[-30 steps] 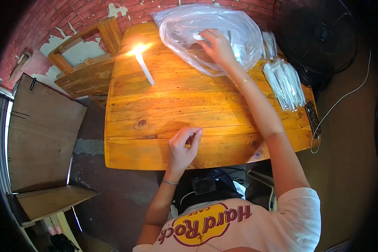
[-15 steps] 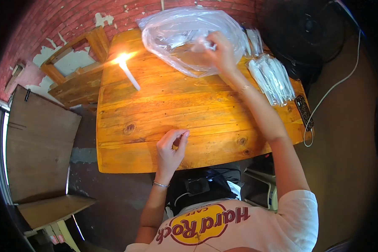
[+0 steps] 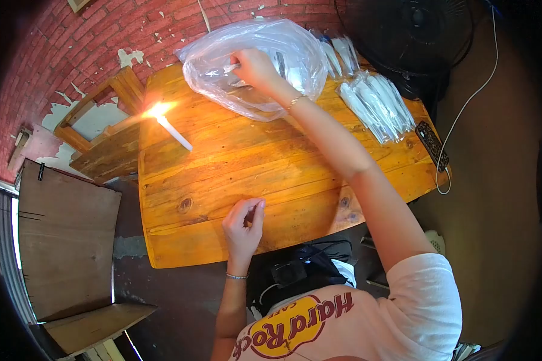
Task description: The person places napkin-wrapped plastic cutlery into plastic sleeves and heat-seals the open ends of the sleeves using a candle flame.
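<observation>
My right hand reaches over a large clear plastic bag at the back of the table. Its fingers are closed, and a small whitish piece of plastic shows at their tips. White and silvery packets show through the bag, partly behind my wrist. Near the front edge, my left hand rests on the wooden table. Its fingers are curled, thumb close to forefinger, and nothing shows between them. A lit white candle stands on the left, farther back than my left hand.
Several clear-wrapped white packets lie at the right, with more packets behind them. A patterned power strip or phone-like object with a white cable lies at the right edge. A black fan stands behind. A wooden frame is beyond the left edge.
My right hand has moved left across the bag with the whitish plastic at its fingertips. My left hand stays near the front edge, still curled. The whole view has turned slightly.
</observation>
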{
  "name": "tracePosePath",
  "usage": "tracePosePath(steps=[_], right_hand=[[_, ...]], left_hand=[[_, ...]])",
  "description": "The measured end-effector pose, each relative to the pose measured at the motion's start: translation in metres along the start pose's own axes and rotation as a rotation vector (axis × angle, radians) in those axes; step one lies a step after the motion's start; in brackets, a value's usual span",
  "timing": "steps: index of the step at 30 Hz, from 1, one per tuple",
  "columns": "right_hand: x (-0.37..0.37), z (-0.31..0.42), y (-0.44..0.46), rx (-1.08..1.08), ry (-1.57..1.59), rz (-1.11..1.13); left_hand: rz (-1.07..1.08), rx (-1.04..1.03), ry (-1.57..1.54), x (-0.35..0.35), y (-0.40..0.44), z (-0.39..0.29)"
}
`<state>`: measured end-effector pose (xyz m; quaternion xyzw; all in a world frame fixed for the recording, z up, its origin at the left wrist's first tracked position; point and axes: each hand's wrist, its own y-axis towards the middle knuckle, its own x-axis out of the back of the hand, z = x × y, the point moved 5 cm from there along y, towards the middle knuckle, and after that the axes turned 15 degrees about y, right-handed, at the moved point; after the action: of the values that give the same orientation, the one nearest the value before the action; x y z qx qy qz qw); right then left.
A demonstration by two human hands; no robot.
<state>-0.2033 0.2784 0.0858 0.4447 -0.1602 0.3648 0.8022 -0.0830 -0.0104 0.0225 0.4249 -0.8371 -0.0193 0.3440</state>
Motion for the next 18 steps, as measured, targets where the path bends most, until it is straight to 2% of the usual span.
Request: tracePosePath(steps=[6,9,13,15,17,18], right_hand=[[0.049,0.035,-0.034,0.144,0.17,-0.064],[0.067,0.049,-0.058,0.093,0.313,-0.028],[0.096,0.086,-0.094,0.222,0.287,0.005],[0.105,0.11,-0.118,0.291,0.27,0.022],[0.105,0.132,-0.146,0.535,0.121,0.027],[0.105,0.142,-0.16,0.578,0.09,0.051]], left_hand=[[0.043,0.005,-0.071,-0.001,0.005,0.002],[0.071,0.004,-0.049,-0.001,0.004,0.0],[0.073,0.072,-0.123,-0.002,0.005,0.006],[0.129,0.171,-0.301,-0.005,0.005,0.012],[0.202,0.252,-0.564,-0.011,0.006,0.012],[0.247,0.283,-0.737,-0.014,0.009,0.007]])
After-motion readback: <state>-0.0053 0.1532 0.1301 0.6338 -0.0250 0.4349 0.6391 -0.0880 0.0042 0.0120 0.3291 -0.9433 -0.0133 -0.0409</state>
